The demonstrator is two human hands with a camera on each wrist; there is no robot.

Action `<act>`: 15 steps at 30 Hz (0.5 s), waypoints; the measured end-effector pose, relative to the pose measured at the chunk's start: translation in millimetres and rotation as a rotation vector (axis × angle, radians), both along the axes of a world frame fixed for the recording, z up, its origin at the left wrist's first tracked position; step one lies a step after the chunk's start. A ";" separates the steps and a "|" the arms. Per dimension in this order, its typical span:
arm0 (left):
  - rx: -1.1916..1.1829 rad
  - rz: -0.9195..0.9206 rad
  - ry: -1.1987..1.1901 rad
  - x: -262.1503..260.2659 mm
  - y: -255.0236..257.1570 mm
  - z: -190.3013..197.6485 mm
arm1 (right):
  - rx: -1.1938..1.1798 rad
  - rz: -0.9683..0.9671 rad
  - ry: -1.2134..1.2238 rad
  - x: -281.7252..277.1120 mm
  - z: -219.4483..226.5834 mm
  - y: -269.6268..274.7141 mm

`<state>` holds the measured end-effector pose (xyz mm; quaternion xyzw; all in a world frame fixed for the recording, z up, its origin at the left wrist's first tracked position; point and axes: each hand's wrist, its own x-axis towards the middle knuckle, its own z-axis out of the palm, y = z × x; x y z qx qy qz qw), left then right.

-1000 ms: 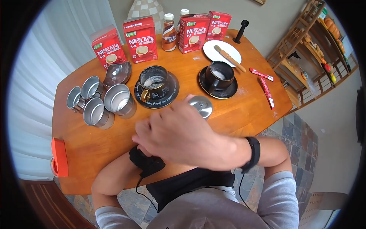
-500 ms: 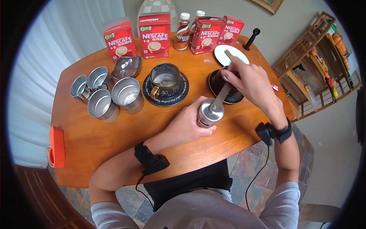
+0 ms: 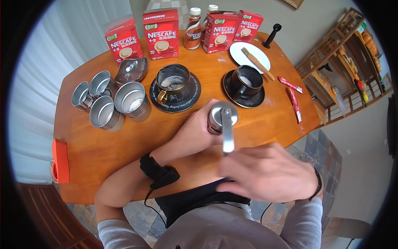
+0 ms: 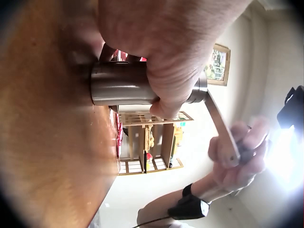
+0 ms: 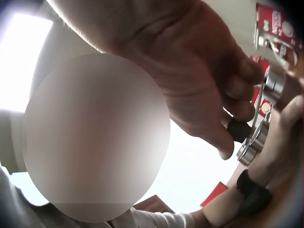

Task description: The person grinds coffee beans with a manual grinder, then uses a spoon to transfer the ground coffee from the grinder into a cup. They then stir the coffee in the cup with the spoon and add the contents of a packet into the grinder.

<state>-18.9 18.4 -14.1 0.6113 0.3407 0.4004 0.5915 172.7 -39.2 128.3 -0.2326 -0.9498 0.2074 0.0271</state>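
A metal hand coffee grinder (image 3: 218, 113) stands upright on the wooden table near its front. My left hand (image 3: 198, 129) wraps round its cylindrical body, seen sideways as a grey cylinder in the left wrist view. From the round lid a flat crank arm (image 4: 221, 124) reaches out, pointing toward my body in the head view. My right hand (image 3: 271, 171), blurred there, holds the dark crank knob (image 5: 238, 131) between thumb and fingers. Beyond the grinder are a black cup (image 3: 245, 83) on a saucer and a larger black cup (image 3: 176, 85) with a gold handle, both holding whitish contents.
Several steel cups (image 3: 132, 99) and a dark glossy bowl (image 3: 132, 70) stand left. Red Nescafe boxes (image 3: 161, 35) and bottles (image 3: 194, 29) line the back. A brush (image 3: 258, 63) lies across a white plate (image 3: 238, 54). Red sachets (image 3: 295, 106) lie right; an orange-red object (image 3: 61, 162) sits at the left edge.
My right hand has swung the crank round, from near the left forearm out to the far right, then back toward my body. The left hand stays round the grinder.
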 end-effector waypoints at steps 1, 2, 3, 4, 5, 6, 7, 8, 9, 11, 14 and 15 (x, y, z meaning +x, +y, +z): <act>-0.072 0.000 -0.012 -0.5 -1.7 3.2 | 0.031 0.020 0.103 -15.8 -4.9 3.6; -0.143 0.001 -0.025 -1.4 -4.0 8.3 | 0.064 0.040 0.206 -30.8 -12.3 9.7; -0.189 -0.001 -0.070 -2.9 -5.9 12.2 | 0.120 0.085 0.249 -43.4 -23.6 19.7; -0.196 -0.010 -0.111 -6.4 -9.4 16.0 | 0.177 0.130 0.292 -55.3 -30.5 30.7; -0.192 -0.027 -0.151 -9.5 -11.2 18.0 | 0.122 0.104 0.220 -68.5 -26.1 40.6; -0.133 -0.056 -0.140 -10.3 -9.5 12.7 | 0.066 0.078 0.148 -81.1 -19.5 51.6; -0.056 -0.077 -0.123 -10.5 -6.7 6.7 | 0.009 0.053 0.076 -89.9 -13.9 63.2; 0.048 -0.087 -0.084 -8.1 -2.0 -2.4 | 0.100 0.051 0.162 -94.6 -20.1 78.5; 0.152 -0.084 -0.036 -5.6 2.3 -9.2 | 0.192 0.051 0.247 -97.3 -35.2 96.8; 0.278 -0.030 0.062 -1.6 5.8 -14.4 | 0.319 -0.018 0.284 -96.0 -40.2 123.5; 0.125 0.061 0.083 0.7 0.1 -8.9 | 0.286 -0.172 0.189 -68.9 -30.0 151.7; 0.131 0.047 0.078 1.1 -0.1 -7.4 | 0.339 -0.196 0.221 -53.7 -32.8 157.4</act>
